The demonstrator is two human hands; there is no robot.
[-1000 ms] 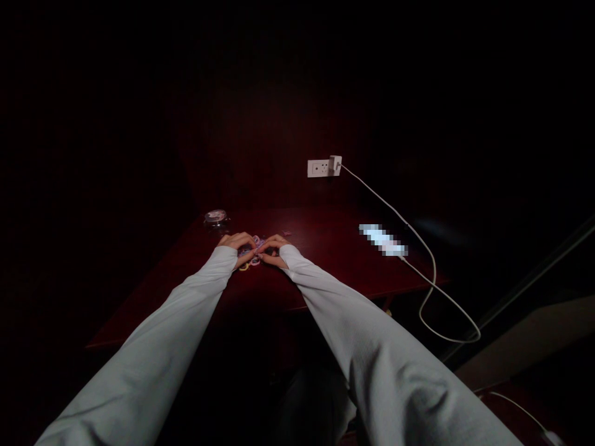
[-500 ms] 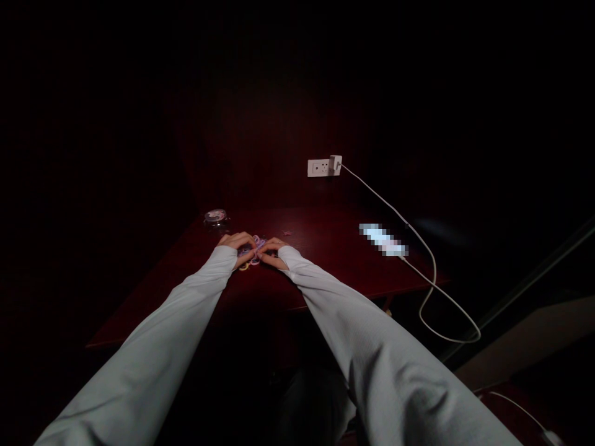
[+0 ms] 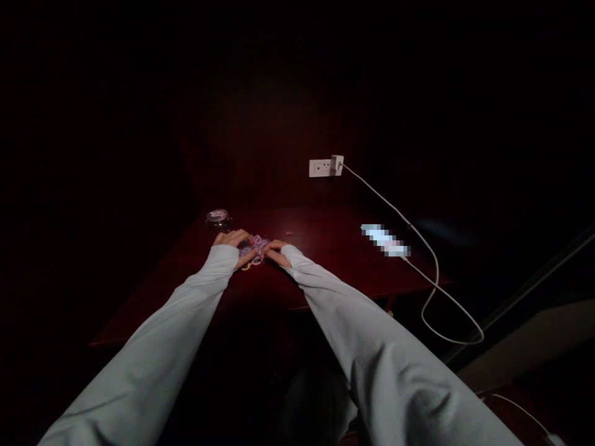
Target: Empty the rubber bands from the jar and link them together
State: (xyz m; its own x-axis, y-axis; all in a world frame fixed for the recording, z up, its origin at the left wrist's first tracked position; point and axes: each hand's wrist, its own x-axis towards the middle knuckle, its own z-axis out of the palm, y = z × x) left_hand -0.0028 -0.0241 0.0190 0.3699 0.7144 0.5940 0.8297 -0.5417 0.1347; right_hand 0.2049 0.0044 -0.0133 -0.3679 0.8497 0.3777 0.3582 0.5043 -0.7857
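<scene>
A small heap of purple, pink and yellow rings that look like hair ties [image 3: 257, 241] lies on the dark red table [image 3: 320, 266]. My left hand [image 3: 235, 240] arches over the heap's left side, its thumb and fingers apart and touching the rings. On the other side, my right hand [image 3: 275, 249] has its thumb and fingertips drawn together at the heap's edge. Whatever sits between those tips is too small to make out. Behind my left hand stands a clear round jar [image 3: 218, 218] with a patterned lid.
A small reddish piece [image 3: 289, 233] lies beyond my right hand. Toward the right, a blurred-out lit phone [image 3: 385, 240] is joined by a white cable [image 3: 436, 263] to a charger [image 3: 337, 164] in the wall socket [image 3: 318, 168]. The cable hangs past the table's right edge.
My right fingertips have drawn back slightly to the right, and more of the rings show between the hands. My left hand has shifted a little left. The view has moved slightly.
</scene>
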